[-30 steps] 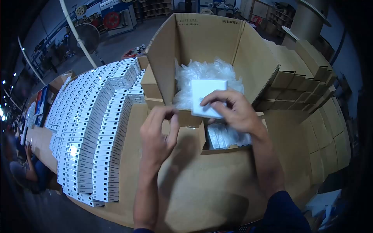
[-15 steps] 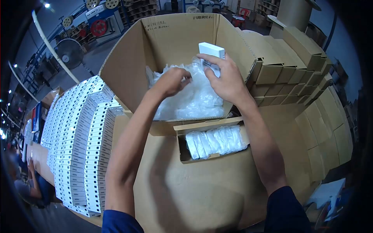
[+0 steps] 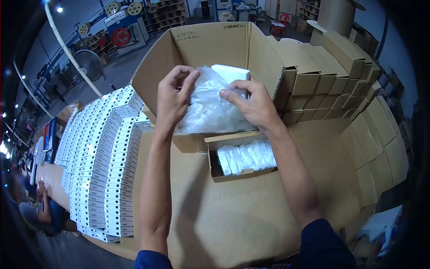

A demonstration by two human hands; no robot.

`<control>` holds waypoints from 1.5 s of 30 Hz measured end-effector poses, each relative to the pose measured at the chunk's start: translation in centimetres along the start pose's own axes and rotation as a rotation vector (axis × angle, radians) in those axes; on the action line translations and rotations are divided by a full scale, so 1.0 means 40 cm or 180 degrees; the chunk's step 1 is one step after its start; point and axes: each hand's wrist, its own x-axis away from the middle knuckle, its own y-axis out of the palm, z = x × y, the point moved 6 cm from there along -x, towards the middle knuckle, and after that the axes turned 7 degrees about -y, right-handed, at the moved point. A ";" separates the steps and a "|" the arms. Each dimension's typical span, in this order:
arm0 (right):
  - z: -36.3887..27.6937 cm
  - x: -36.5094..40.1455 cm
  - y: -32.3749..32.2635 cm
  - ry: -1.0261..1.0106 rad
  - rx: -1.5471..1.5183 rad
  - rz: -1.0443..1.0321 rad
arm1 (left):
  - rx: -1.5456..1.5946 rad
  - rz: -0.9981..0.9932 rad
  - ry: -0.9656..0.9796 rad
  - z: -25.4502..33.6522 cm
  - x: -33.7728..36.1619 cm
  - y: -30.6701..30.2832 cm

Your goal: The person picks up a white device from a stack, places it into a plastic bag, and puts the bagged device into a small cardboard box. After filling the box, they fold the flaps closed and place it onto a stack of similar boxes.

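Note:
My left hand (image 3: 175,94) pinches the edge of a clear plastic bag (image 3: 207,83) between thumb and fingertips. Behind the bag, a flat white box (image 3: 230,71) is in my right hand (image 3: 255,104), whose thumb and forefinger also meet at the bag's other side. Part of the box is hidden by the bag and fingers. Below both hands, more clear bags (image 3: 210,119) fill a large open carton (image 3: 154,85). In front of it stands a small cardboard box (image 3: 215,177) with a row of plastic-wrapped white items (image 3: 246,157).
Stacked white boxes (image 3: 103,166) cover the table's left side. Folded brown cartons (image 3: 322,80) are piled at the right, with more cardboard boxes (image 3: 376,152) along the right edge. A seated person (image 3: 38,208) is at far left. Brown board covers the table (image 3: 224,219).
My left hand has risen from the pile with a plastic bag. My right hand has lowered the white box behind the bag, and both hands now meet at it.

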 end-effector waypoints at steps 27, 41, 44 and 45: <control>-0.158 0.779 0.114 0.1822 -0.2634 0.1010 | 0.1464 0.1126 -0.0991 -0.097 0.838 0.084; -0.166 0.864 0.141 0.1740 -0.1279 0.0551 | 0.1633 0.1104 -0.0939 -0.151 0.891 0.042; -0.162 0.861 0.131 0.1586 -0.0993 0.0216 | 0.1387 0.0032 -0.1409 -0.152 0.893 0.060; -0.171 0.846 0.127 0.1416 -0.0798 0.0007 | 0.1170 -0.0220 -0.1519 -0.143 0.893 0.066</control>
